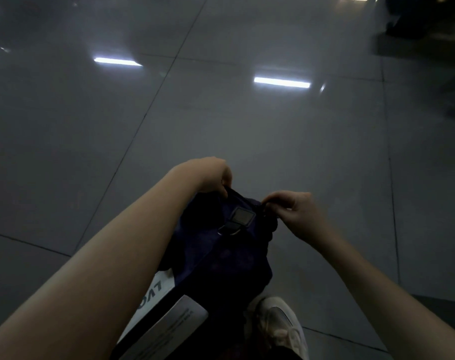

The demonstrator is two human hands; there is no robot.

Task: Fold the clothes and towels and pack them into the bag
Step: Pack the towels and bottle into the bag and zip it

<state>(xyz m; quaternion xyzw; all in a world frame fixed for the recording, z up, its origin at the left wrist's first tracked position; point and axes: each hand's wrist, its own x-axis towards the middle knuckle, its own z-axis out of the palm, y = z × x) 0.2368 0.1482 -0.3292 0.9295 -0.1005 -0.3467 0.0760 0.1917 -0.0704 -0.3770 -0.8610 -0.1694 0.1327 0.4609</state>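
Head view, looking down in dim light: a dark blue bag (221, 255) sits on the grey tiled floor (247, 131), right in front of the person, and both bare arms reach down to its far edge. The hands are apart, one at each end of that edge.

The left hand (213, 175) has its fingers curled over the left corner, gripping the cloth. The right hand (296, 211) pinches a small dark bit at the right corner between thumb and fingertips. It is too dark to tell whether that is a zip pull or just a fold of the bag. The cloth between the two hands looks drawn fairly taut.

Just below that edge, on the bag's top face, is a square patch (243, 216) with a metal ring (229, 231) hanging from its near side. I can't tell whether the bag is open or closed, and nothing inside it can be made out.

A lettered sheet (156, 289), white with big dark letters, pokes out from under the bag's left side. Nearer the person lies a printed sheet (169, 331) with fine text, too blurred to read. A pale shoe (281, 326) is planted on the floor by the bag's near right corner.

Two bright light strips (282, 82) reflect off the glossy tiles farther out, and some dark shapes (416, 22) sit blurred in the far right corner.
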